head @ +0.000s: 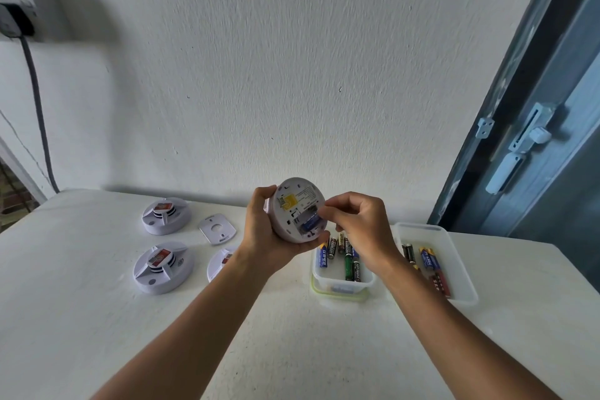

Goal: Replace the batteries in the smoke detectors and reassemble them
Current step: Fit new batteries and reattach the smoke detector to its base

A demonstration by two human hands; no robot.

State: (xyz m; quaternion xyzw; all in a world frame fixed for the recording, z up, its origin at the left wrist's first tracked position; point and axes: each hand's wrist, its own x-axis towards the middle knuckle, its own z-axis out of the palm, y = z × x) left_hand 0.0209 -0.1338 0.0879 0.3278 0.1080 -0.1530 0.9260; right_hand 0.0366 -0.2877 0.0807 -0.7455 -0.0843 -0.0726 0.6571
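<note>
— How were your hands placed?
— Your left hand (263, 230) cupped the smoke detector (297, 209) above the table (97, 318), back toward you.
— And the right?
— Your right hand (360, 230) pinched at the blue battery (310, 223) in its compartment.

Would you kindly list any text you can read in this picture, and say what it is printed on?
"EVEREADY", faintly, on a black battery in the near tub.
Blue battery in that tub: white characters, too blurred to read.
Blue-and-yellow battery in the far tray: lettering unreadable.
Held smoke detector: label print too small.
Table detectors' red stickers: unreadable.
</note>
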